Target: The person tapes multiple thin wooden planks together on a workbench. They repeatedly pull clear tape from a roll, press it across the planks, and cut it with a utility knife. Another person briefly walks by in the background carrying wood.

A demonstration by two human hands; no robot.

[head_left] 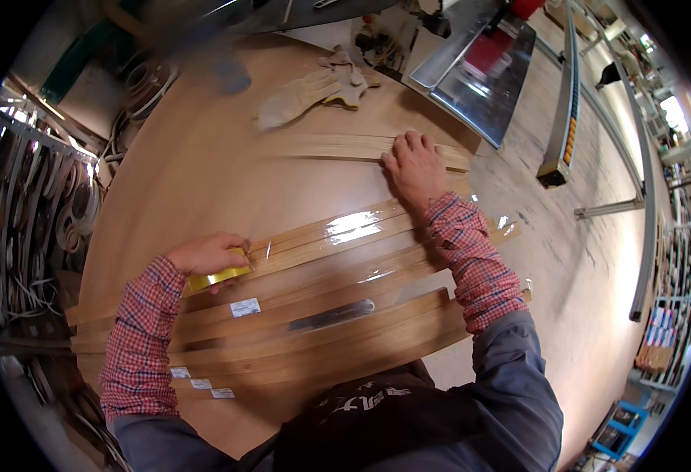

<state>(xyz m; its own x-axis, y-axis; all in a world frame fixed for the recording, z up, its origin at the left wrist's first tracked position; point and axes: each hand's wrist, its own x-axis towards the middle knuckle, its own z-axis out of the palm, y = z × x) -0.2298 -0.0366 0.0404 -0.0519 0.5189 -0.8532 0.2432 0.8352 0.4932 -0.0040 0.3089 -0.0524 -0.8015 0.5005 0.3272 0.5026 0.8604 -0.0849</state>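
Note:
My left hand [208, 253] is closed around a yellow tape roll [219, 278], beside the left end of a shiny bundle of wooden strips [298, 246]. Glossy clear film reflects light along that bundle. Farther off, my right hand [418, 169] bends its fingers over another bundle of thin wooden strips [345, 147], near its right end. Closer to my body lie more wooden strips [392, 334], some with white labels [245, 307]. On them rests a dark, flat, blade-like tool [331, 315] with a rounded end.
Pale work gloves [302, 96] lie at the table's far side. A metal sheet [487, 86] juts in at the far right, beside a long rail [563, 118]. Racks of coiled strips [54, 212] stand left. The broad wooden tabletop [180, 157] curves around everything.

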